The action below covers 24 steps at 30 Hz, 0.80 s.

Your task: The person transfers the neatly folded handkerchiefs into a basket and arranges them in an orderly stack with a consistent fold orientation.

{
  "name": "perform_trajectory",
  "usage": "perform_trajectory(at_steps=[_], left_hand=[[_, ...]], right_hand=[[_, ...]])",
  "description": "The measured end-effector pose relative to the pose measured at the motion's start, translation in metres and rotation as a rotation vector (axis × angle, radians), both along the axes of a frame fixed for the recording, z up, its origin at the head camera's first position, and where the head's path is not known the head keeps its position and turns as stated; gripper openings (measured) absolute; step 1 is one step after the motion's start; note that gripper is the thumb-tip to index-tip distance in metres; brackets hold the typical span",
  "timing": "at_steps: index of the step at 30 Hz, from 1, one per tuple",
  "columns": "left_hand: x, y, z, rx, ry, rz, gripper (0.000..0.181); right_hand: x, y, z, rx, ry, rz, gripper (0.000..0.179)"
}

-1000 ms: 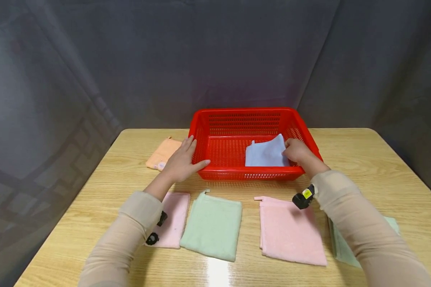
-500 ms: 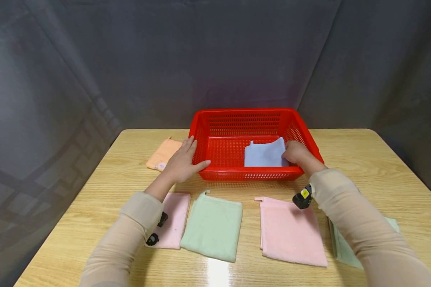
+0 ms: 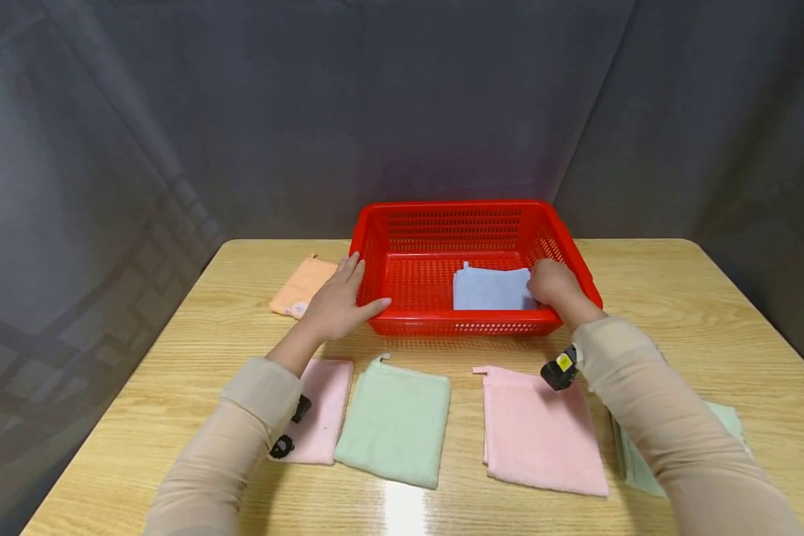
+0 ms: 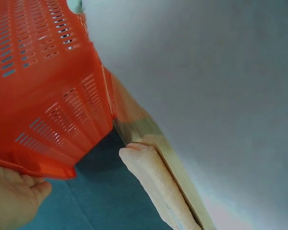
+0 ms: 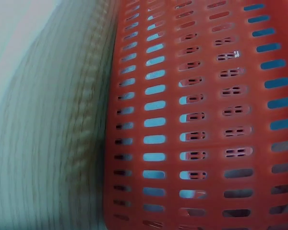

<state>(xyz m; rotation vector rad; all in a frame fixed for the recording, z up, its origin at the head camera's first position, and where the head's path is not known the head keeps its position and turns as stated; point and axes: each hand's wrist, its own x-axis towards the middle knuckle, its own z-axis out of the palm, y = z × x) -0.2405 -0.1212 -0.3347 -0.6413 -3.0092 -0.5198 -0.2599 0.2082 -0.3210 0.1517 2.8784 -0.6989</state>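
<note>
A folded light blue towel point(image 3: 490, 289) lies flat in the right part of the red plastic basket point(image 3: 415, 316). Inside the basket, my right hand point(image 3: 554, 284) grips the towel's right edge with curled fingers; the fingertips are hidden. My left hand point(image 3: 337, 304) rests on the basket's left front corner, fingers extended and thumb spread along the front rim. In the left wrist view, that hand point(image 4: 12, 196) touches the basket rim point(image 4: 33, 167). The right wrist view is filled mostly by the slotted basket wall point(image 5: 168, 129), with pale blue behind its slots.
An orange towel point(image 3: 303, 289) lies left of the basket. In front are a pink towel point(image 3: 324, 417), a green towel point(image 3: 395, 420), another pink towel point(image 3: 543, 432) and a green one point(image 3: 643, 465) partly under my right forearm. A grey curtain point(image 3: 442, 112) hangs behind the wooden table point(image 3: 194, 372).
The blue towel's raised right corner has come down, and it now lies flat in the basket. My right hand has shifted slightly down with it; the left hand has stayed in place.
</note>
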Motion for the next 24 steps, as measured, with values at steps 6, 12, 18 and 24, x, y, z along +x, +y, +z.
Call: perform_trajectory(at_steps=[6, 12, 18, 24], left_hand=[[0.0001, -0.0003, 0.0007, 0.002, -0.004, 0.004, 0.089], [0.0001, -0.0001, 0.0010, 0.004, -0.007, 0.005, 0.088], [-0.0004, 0.0005, 0.0004, 0.007, -0.002, 0.009, 0.088], [0.0005, 0.0010, 0.0007, 0.006, -0.008, 0.012, 0.088]], right_hand=[[0.0015, -0.0009, 0.0018, -0.017, 0.010, -0.007, 0.015], [0.0028, -0.0004, 0.0021, -0.077, -0.008, -0.008, 0.014], [0.0055, 0.0030, 0.0029, -0.234, -0.013, -0.024, 0.018], [0.0051, 0.0041, 0.0040, -0.332, -0.002, -0.022, 0.026]])
